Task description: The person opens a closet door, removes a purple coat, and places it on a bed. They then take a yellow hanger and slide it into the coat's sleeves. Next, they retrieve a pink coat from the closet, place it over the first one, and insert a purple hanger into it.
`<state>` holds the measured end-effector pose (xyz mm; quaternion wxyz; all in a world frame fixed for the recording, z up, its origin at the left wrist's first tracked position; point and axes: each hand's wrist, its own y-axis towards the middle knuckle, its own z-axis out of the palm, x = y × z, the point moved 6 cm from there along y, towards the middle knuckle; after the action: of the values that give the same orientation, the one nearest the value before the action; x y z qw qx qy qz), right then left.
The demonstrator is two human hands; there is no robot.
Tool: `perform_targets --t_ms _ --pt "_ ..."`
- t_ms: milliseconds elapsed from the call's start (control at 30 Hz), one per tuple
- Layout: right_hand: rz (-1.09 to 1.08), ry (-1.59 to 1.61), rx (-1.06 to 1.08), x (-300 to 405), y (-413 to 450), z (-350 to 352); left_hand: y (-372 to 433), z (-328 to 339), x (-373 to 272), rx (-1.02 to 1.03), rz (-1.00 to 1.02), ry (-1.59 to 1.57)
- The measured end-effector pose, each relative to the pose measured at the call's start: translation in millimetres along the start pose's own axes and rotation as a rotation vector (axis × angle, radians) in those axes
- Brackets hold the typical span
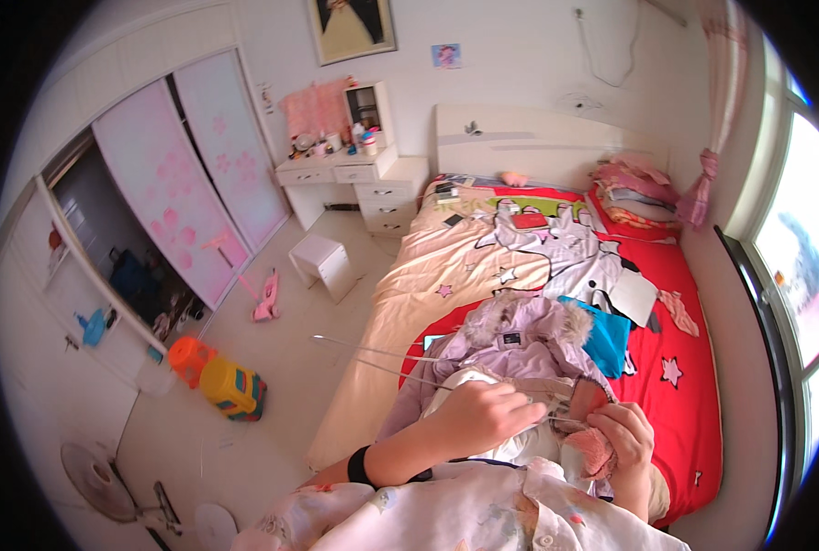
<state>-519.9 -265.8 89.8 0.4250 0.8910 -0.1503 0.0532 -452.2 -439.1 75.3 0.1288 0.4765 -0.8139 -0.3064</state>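
My left hand (489, 414) grips thin metal wire in front of my chest. A long, narrow wire loop (375, 344), possibly part of a clothes hanger, reaches out leftward past the bed's edge. My right hand (626, 434) pinches dark sheer fabric (592, 398) and a fluffy pink cloth (592, 451), and a short stretch of wire shows between both hands. Beneath them, pale cloth hides much of what I hold. Just beyond lies a lilac hooded jacket (520, 344) with fur trim, spread on the bed. A blue bag (606, 337) is beside its hood.
The bed (423, 275) carries a white sheet of paper (633, 296), a red booklet (530, 221) and folded bedding (633, 189). Leftward on the floor stand a white stool (320, 258), a pink scooter (266, 299), a yellow tub (230, 386) and a fan (99, 482). A window (798, 241) is on the right.
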Motion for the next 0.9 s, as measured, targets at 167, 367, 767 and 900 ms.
perform_targets --t_ms 167,367,767,900 --pt "0.198 0.268 -0.24 -20.3 -17.0 -6.9 11.7 -8.1 -1.0 -0.069 -0.1 -0.133" --pt "0.698 1.085 -0.407 -2.4 -29.2 24.9 24.7 5.9 -10.4 -0.156 -0.091 -0.471" --pt "0.431 1.029 -0.594 -25.0 -8.7 13.0 25.3 -6.6 14.3 -0.385 -0.429 -0.448" --pt "0.565 1.278 -0.661 -23.0 -17.1 18.9 30.2 1.7 13.4 -0.326 -0.413 -0.467"
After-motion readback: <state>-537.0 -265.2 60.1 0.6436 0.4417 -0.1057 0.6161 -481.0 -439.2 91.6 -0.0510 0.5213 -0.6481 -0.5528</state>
